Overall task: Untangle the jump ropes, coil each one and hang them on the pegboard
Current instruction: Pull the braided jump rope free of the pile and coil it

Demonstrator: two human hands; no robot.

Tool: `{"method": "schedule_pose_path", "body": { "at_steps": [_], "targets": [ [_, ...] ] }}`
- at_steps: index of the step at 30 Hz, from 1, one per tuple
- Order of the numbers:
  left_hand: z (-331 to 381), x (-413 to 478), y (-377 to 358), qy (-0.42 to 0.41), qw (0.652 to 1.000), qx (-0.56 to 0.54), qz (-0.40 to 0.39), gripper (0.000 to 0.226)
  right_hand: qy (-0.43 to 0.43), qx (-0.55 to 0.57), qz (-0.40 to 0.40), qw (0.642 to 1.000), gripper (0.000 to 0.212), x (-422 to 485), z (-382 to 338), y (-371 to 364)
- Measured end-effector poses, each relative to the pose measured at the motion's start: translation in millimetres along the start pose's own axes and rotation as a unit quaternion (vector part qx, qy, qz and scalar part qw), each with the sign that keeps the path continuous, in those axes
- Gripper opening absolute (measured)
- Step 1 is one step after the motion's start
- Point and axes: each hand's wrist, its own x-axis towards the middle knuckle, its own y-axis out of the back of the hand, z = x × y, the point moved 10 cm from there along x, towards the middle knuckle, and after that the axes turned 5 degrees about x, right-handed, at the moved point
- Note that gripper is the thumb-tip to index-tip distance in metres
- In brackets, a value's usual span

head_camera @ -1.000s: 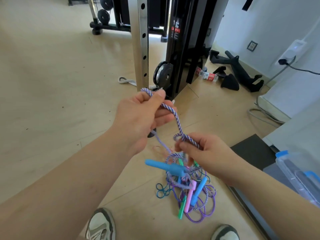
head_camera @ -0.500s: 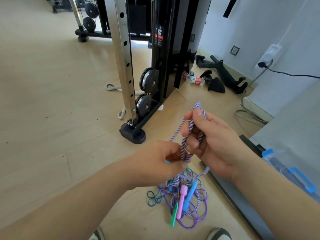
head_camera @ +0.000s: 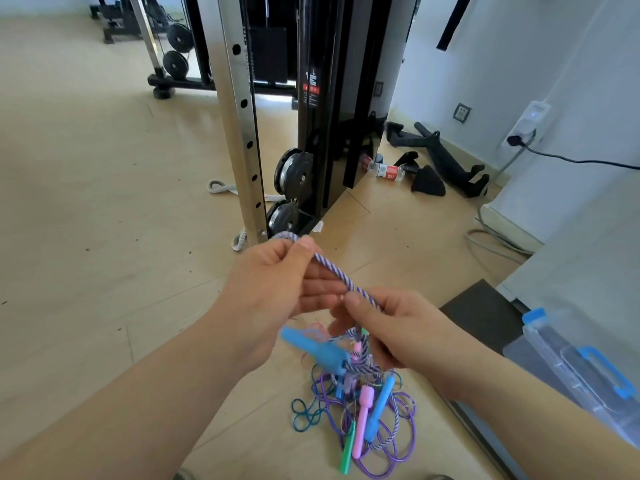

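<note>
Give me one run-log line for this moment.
stage: untangling | left hand: pinches striped rope | right hand: grips striped rope lower down | tangle: on floor below hands | coiled: none

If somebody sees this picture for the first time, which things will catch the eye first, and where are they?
First, the two hands at the centre: the left hand and the right hand hold a purple-and-white braided rope stretched between them. Below them, on the floor, lies a bright tangle of jump ropes with pink, blue and green handles. Behind stands a steel upright with holes.
</note>
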Motion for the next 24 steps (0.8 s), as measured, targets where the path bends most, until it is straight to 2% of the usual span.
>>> {"method": "schedule_pose_path", "body": {
  "at_steps": [2, 5, 6, 8, 10, 12, 13, 15, 18, 21, 22, 24],
  "targets": [
    [4, 6, 12, 0.007, 0.995, -0.095, 0.027, 0.029, -0.007, -0.066, 0.011, 0.998, 0.022, 2, 6, 4],
    [11, 17, 33, 0.008, 0.978, -0.203, 0.052, 0.028, -0.008, -0.123, 0.020, 0.992, 0.019, 4, 9, 6],
    [13, 20, 38, 0.007, 0.971, -0.234, 0.052, 0.029, 0.003, -0.111, 0.034, 0.993, 0.019, 5, 5, 7],
    [11, 23, 40, 0.010, 0.966, -0.256, 0.039, 0.033, 0.023, -0.019, 0.058, 0.998, 0.020, 6, -3, 11],
    [-1, 22, 33, 0.032, 0.986, -0.165, 0.018, 0.028, 0.033, 0.110, 0.055, 0.992, 0.021, 7, -10, 10],
    [-15, 13, 14, 0.030, 0.998, 0.034, -0.044, 0.017, 0.044, 0.168, 0.061, 0.983, 0.021, 4, -16, 11],
    [-21, 6, 0, 0.014, 0.987, 0.125, -0.098, 0.025, 0.048, 0.178, 0.068, 0.980, 0.021, 4, -18, 12],
    [-27, -8, -21, -0.027, 0.961, 0.210, -0.180, 0.032, 0.048, 0.189, 0.080, 0.978, 0.022, 3, -21, 16],
    [-15, -12, -22, -0.094, 0.939, 0.275, -0.182, 0.027, 0.055, 0.218, 0.064, 0.972, 0.016, 1, -24, 15],
    [-15, -13, -23, -0.080, 0.932, 0.292, -0.199, 0.012, 0.072, 0.190, 0.086, 0.975, 0.017, 1, -24, 22],
    [-12, -12, -21, -0.094, 0.924, 0.319, -0.189, 0.013, 0.073, 0.190, 0.108, 0.973, 0.015, 2, -22, 28],
    [-16, -9, -18, -0.108, 0.867, 0.445, -0.198, 0.021, 0.072, 0.196, 0.160, 0.965, 0.018, 3, -13, 43]
  ]
}}
